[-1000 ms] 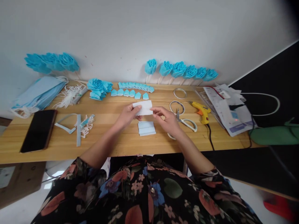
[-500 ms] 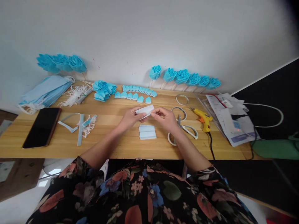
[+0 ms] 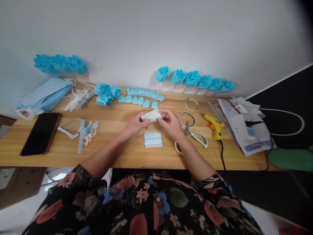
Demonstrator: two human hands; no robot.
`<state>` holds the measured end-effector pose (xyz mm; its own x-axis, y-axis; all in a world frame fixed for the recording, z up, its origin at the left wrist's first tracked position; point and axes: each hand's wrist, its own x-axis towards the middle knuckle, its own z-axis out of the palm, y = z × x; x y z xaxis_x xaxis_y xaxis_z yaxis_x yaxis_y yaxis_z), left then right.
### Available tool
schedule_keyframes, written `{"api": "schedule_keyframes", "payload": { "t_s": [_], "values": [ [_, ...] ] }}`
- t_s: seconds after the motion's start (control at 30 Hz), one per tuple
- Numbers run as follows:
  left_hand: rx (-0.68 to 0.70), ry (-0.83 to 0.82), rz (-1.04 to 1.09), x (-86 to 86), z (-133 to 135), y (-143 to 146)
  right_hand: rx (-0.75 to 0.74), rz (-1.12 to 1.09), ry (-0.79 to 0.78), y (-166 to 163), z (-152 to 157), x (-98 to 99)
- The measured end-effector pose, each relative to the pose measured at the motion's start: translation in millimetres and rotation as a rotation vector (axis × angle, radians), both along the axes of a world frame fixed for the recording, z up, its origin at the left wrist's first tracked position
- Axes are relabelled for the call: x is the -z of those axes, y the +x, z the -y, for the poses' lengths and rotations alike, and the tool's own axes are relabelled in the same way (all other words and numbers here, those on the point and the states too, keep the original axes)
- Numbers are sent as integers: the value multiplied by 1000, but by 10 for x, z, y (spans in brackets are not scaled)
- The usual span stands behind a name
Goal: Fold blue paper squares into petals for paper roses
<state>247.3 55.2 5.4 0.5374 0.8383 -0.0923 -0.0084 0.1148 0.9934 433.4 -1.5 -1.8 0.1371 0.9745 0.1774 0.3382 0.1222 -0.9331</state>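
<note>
Between my two hands, above the middle of the wooden table, is a pale strip of face-mask fabric [image 3: 150, 115] with a bit of blue at its right end. My left hand [image 3: 137, 124] pinches its left part, thumb on top. At the right end, the fingers of my right hand [image 3: 170, 123] are closed on the fabric near a blue corner. Just below lies a small stack of cut mask pieces [image 3: 153, 139]. Beyond my hands are rows of folded blue petals [image 3: 138, 100]. Scissors [image 3: 189, 133] lie by my right forearm, which partly covers a handle.
Blue fabric roses [image 3: 193, 79] on sticks lean against the wall, and more roses [image 3: 105, 93] lie left of the petals. To the left are face masks [image 3: 46, 94] and a phone [image 3: 41, 133]. A yellow glue gun [image 3: 213, 125], tape rolls [image 3: 187, 119] and plastic packaging [image 3: 241, 130] are right.
My right hand's fingers have shifted on the strip's right end, where a blue corner now shows. The strip stays in both hands. The camera view has shifted slightly.
</note>
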Motion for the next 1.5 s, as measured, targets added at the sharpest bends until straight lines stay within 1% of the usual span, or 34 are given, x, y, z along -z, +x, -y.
{"api": "schedule_keyframes", "payload": {
  "t_s": [0.1,0.2,0.37,0.47,0.53,0.63,0.73,0.8,0.87,0.97,1.17,1.37,1.5],
  "values": [
    [-9,12,-18,-16,8,4,-18,4,-24,3,18,-22],
    [-7,35,-28,-9,8,-2,-53,-43,-48,21,35,-39],
    [23,130,-73,27,9,-12,-110,-93,-74,58,53,-33],
    [16,151,-33,40,6,-14,-119,-102,-107,56,69,-16],
    [-4,136,21,35,5,-12,-125,-116,-127,42,81,1],
    [-34,92,123,7,18,0,-108,-121,-114,18,98,34],
    [1,-19,213,-19,49,14,-60,-114,-92,10,106,58],
    [39,-102,220,-20,73,23,-27,-122,-77,11,105,65],
    [70,-155,181,-5,92,32,-13,-138,-61,11,102,68],
    [109,-161,77,19,107,49,-33,-148,-54,-1,100,75],
    [45,-114,-27,20,103,52,-66,-124,-78,-19,123,41],
    [63,-92,-141,69,68,43,37,-5,-46,7,131,-25],
    [74,-98,-164,70,57,40,35,-21,-24,10,121,-14]
  ]
}}
